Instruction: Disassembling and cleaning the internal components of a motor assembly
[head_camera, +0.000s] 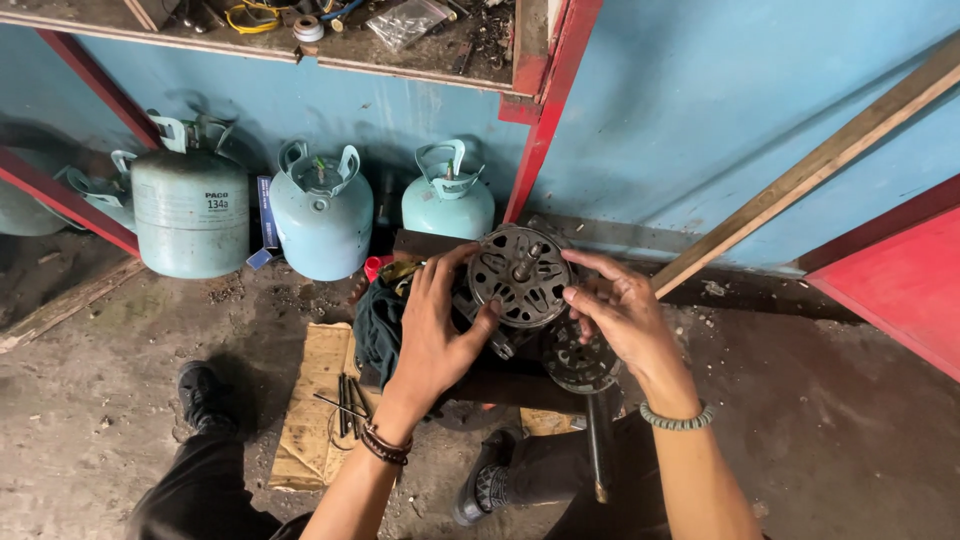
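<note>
motor end cover (520, 275) | left hand (435, 330) grip grasping its edge | right hand (620, 310) fingertips grasping rim

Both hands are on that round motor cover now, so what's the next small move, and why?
Probably lift the slotted round cover straight up along the shaft, keeping it level. The left hand grips its left edge and the right hand its right edge, so the hold looks even. A second round part lies close below on the right; tilting could knock it.

Pale green cylinders (320, 215), blue wall (720, 110)
</note>
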